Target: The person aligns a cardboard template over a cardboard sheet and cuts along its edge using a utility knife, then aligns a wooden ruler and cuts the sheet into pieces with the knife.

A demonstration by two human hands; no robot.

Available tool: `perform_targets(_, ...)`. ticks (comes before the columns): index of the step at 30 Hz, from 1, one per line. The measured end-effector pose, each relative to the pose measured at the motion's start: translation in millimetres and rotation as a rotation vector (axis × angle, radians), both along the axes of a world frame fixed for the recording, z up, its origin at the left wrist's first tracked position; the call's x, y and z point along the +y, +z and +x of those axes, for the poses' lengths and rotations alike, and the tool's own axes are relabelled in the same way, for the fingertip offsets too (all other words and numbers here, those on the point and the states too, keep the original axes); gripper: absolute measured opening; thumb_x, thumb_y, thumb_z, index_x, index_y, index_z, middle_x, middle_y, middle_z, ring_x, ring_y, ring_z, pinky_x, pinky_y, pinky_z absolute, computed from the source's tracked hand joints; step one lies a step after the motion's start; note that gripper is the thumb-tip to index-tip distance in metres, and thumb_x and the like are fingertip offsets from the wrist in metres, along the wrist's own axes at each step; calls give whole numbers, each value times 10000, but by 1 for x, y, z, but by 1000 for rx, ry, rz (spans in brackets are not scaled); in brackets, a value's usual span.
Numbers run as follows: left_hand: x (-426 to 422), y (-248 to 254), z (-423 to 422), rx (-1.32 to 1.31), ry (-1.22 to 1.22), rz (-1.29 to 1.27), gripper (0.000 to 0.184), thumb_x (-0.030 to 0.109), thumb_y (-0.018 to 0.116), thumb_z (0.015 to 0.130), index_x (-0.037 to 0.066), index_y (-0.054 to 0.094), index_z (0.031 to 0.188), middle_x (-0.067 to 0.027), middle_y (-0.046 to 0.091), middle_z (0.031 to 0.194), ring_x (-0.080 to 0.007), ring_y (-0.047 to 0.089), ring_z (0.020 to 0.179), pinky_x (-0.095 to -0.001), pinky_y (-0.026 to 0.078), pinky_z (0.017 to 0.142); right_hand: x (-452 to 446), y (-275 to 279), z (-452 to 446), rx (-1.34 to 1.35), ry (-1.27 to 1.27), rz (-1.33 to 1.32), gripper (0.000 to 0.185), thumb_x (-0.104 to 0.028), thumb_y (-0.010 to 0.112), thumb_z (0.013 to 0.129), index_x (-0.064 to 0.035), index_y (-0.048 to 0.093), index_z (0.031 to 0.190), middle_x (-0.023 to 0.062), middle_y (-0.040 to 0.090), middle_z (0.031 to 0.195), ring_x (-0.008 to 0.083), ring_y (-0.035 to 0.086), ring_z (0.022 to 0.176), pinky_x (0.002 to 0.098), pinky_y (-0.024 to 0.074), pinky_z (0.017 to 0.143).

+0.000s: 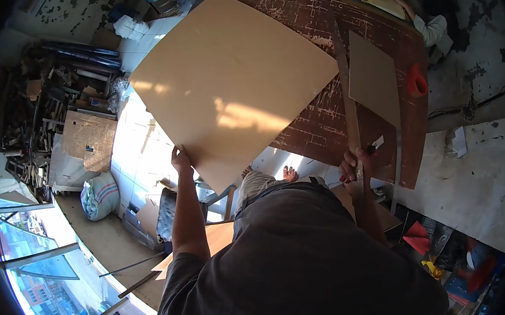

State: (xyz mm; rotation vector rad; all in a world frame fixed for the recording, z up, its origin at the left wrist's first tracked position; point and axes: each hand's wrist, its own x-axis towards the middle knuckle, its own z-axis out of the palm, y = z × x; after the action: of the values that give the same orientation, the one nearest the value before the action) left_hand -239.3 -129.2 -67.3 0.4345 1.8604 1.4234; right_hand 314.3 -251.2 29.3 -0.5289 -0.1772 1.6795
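Plain brown board: left hand pinches its edge; right hand clasps a long strip.

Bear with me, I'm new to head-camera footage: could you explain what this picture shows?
There is no machine here, just a person's two bare hands. The only picture comes from a camera on that person's head, looking forward and down, so their dark shirt fills the bottom middle. The left hand holds the edge of a large tan board, which partly covers a worn reddish-brown table. The right hand grips a long narrow strip; a small item there is too unclear to name. A smaller board also lies on the table.
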Motion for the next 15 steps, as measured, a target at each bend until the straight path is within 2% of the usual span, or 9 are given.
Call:
perform_targets(2, -4, -9, -1, -65, -20, 61, 433, 135, 627, 979, 12, 516, 1379, -121, 684, 1049, -193, 637, 925, -325, 523, 799, 0, 5, -7, -21, -6, 27, 244, -300, 465, 1022, -108, 469, 871, -5, 469, 690, 100, 414, 393, 263, 317, 432)
perform_targets(4, -10, 18, 21, -58, 11, -29, 457, 147, 622, 982, 14, 500, 1403, -114, 691, 1042, -179, 639, 904, -310, 518, 795, 1, 5, -11, -46, 30, 5, 251, -277, 485, 1015, -108, 468, 830, -1, 467, 692, 104, 410, 391, 265, 312, 428)
perform_targets(6, -11, 14, 23, 44, -32, -95, 507, 159, 616, 984, 17, 456, 1444, -113, 690, 1060, -171, 642, 906, -297, 515, 801, -1, -16, -6, -299, 102, 18, 245, -248, 532, 997, -111, 464, 806, -4, 447, 680, 110, 403, 386, 257, 338, 434)
perform_targets(8, -16, 18, 26, 54, -40, -103, 542, 163, 612, 983, 19, 423, 1469, -131, 689, 1077, -174, 645, 917, -303, 516, 806, -7, -44, -4, -460, 68, -38, 231, -210, 598, 958, -119, 456, 801, -8, 494, 709, 83, 389, 378, 227, 340, 438)
perform_targets(9, -17, 15, 26, 42, -79, -76, 545, 170, 620, 977, 14, 429, 1463, -147, 687, 1095, -183, 647, 926, -312, 517, 810, -8, -39, -5, -765, 41, -76, 167, -194, 628, 933, -79, 519, 882, 15, 563, 795, 102, 492, 473, 230, 410, 514)
perform_targets(11, -16, 13, 28, 27, -112, -42, 548, 177, 628, 971, 8, 435, 1456, -162, 685, 1114, -191, 649, 935, -321, 517, 814, -2, -17, -14, -1074, 13, -104, 168, -178, 659, 907, -39, 582, 962, 38, 633, 881, 122, 595, 567, 233, 480, 590)
perform_targets(13, -15, 17, 34, 166, 27, -133, 493, 207, 639, 958, -30, 512, 1372, -197, 681, 1097, -232, 652, 934, -352, 516, 823, 16, 7, -26, -1237, -84, 266, 616, -57, 733, 799, -5, 536, 1380, 97, 684, 1036, 118, 623, 891, 246, 492, 769)
perform_targets(14, -14, 21, 34, 162, 32, -129, 493, 207, 639, 958, -30, 512, 1372, -197, 681, 1097, -232, 652, 934, -352, 516, 823, 22, 20, -28, -1240, -82, 274, 616, -57, 733, 799, -5, 536, 1380, 97, 684, 1036, 118, 623, 891, 246, 492, 769)
perform_targets(15, -13, 24, 32, 392, 92, -105, 461, 220, 644, 952, -49, 546, 1313, -204, 679, 1072, -252, 651, 926, -367, 514, 824, 27, 32, -30, -1356, -11, 331, 636, -78, 744, 795, -7, 525, 1388, 127, 674, 1131, 148, 632, 972, 274, 493, 841)
